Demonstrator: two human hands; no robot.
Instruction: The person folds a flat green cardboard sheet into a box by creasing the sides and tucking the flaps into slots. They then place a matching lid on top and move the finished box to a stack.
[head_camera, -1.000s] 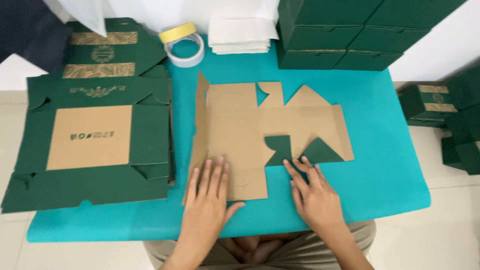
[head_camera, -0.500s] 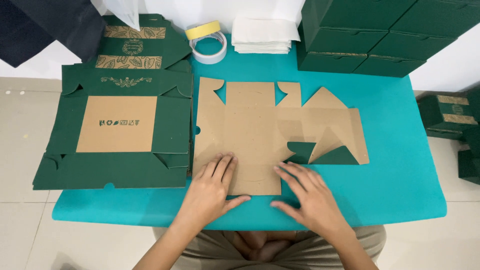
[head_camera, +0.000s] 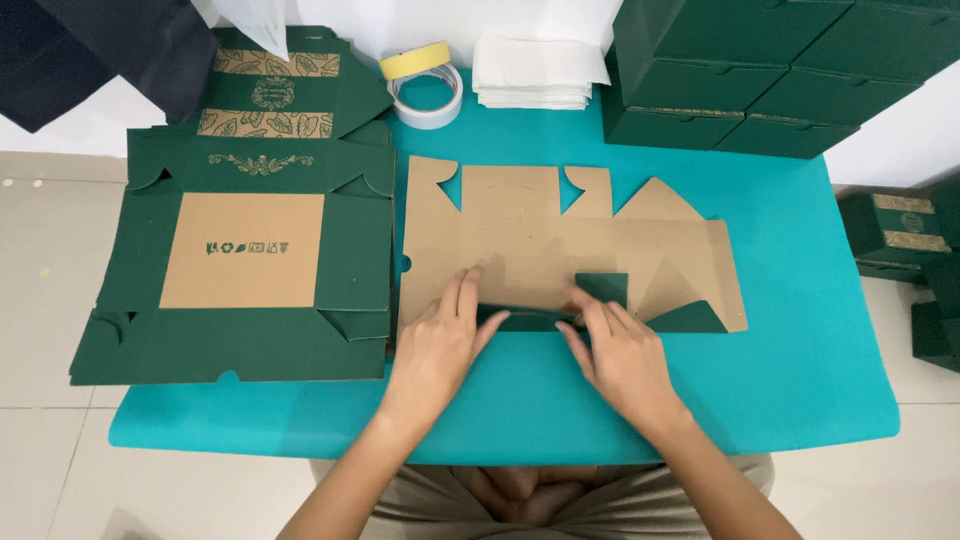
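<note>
Two hands: we see both of our bare hands at work on one flat brown cardboard box blank (head_camera: 560, 245), plain side up.
Surface: a teal mat (head_camera: 800, 360) covers the table; pale floor tiles (head_camera: 40, 300) show at 9 o'clock and along the near edge.
Room: at 1 o'clock stands a stack of dark green finished boxes (head_camera: 760, 70); more green boxes with gold bands (head_camera: 905, 225) sit on the floor at 3 o'clock.
Far edge: at 12 o'clock lie a roll of white tape under a yellow roll (head_camera: 425, 85) and a pile of white paper sheets (head_camera: 535, 72).
Left pile: at 10 o'clock we find a stack of unfolded green blanks with a brown centre panel (head_camera: 240, 270), just beside the brown blank.
Blank: it lies mid-mat, notched tabs along its far edge; its near flap is turned up and over, showing a green printed strip (head_camera: 525, 320).
Left hand (head_camera: 440, 340): fingers spread, pressing the folded flap's left end.
Right hand (head_camera: 620, 350): fingers bent, pinching the flap's right end beside a small green square flap (head_camera: 603, 287).
</note>
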